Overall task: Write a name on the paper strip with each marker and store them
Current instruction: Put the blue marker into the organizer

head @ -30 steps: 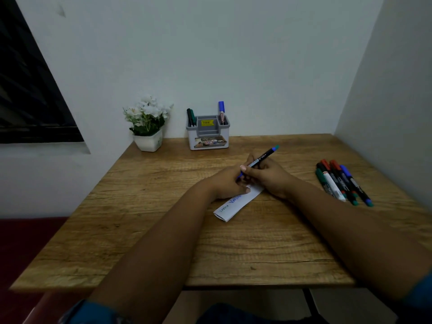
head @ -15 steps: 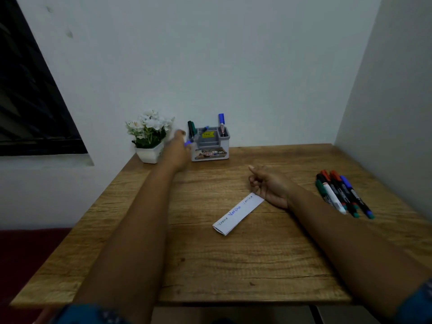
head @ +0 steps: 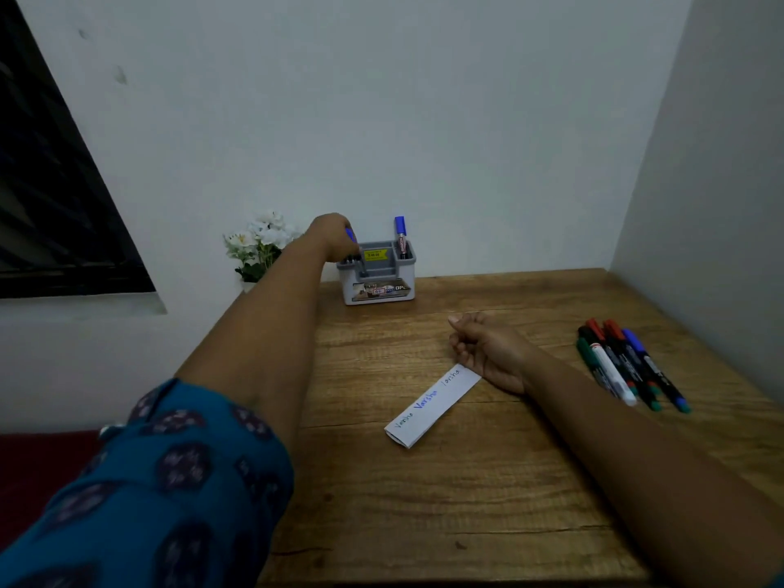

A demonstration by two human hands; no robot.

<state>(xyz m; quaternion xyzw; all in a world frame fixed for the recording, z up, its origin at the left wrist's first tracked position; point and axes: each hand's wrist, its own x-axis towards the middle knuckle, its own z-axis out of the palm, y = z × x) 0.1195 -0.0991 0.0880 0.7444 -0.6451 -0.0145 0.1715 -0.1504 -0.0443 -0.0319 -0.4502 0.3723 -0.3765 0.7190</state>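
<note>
The wooden surface (head: 488, 494) fits into a corner: a white wall runs along its far edge and another wall along its right edge, while the left and near edges are free. A broad stretch of bare wood lies between the paper strip and the near edge.

At the far edge, just short of the back wall, stands the grey organizer (head: 379, 273). A blue-capped marker (head: 400, 237) stands upright in its right-hand compartment. Over its left-hand compartment the left hand (head: 335, 237) reaches with the arm fully stretched, fingers curled round a blue marker (head: 352, 244) whose lower end is down inside that compartment, beside dark marker ends already there. How many stand there cannot be told. The middle compartments show only a yellow label.

Left of the organizer, partly behind the left forearm, is a small pot of white flowers (head: 259, 244), near the surface's far left corner.

The paper strip (head: 432, 407) lies diagonally near the middle of the surface, with three written words on it. The right hand (head: 488, 350) rests on the wood just beside the strip's far end, fingers loosely curled and holding nothing.

Near the right edge lies a row of loose markers (head: 628, 367), side by side and touching, well apart from the organizer
</note>
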